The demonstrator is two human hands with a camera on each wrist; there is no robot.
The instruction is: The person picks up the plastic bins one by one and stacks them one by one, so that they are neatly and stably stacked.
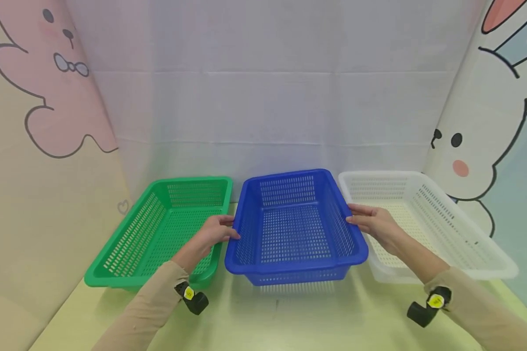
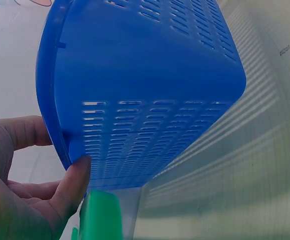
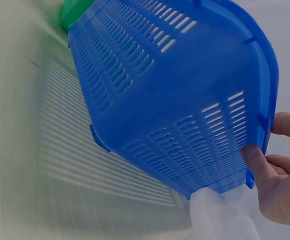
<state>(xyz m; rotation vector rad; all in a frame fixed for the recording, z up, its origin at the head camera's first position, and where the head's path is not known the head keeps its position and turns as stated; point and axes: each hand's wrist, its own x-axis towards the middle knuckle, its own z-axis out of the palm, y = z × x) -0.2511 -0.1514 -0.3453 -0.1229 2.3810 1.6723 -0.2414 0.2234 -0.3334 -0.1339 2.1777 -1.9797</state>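
A blue slotted basket (image 1: 290,263) is held a little above the table, between a green basket (image 1: 189,181) and a white basket (image 1: 382,173). My left hand (image 1: 228,229) grips its left rim. In the left wrist view the left hand (image 2: 55,150) has its thumb (image 2: 78,175) under the rim of the blue basket (image 2: 149,75) and a finger above. My right hand (image 1: 355,215) grips the right rim. The right wrist view shows the right hand (image 3: 264,137) pinching the rim of the blue basket (image 3: 174,90), whose underside casts a slotted shadow on the table.
The pale yellow-green table (image 1: 290,317) extends in front of the baskets. A white cloth backdrop (image 1: 263,97) and cartoon-printed side panels (image 1: 35,146) close in the space. The green basket's corner (image 2: 102,215) and the white basket's corner (image 3: 219,220) lie close under the blue one.
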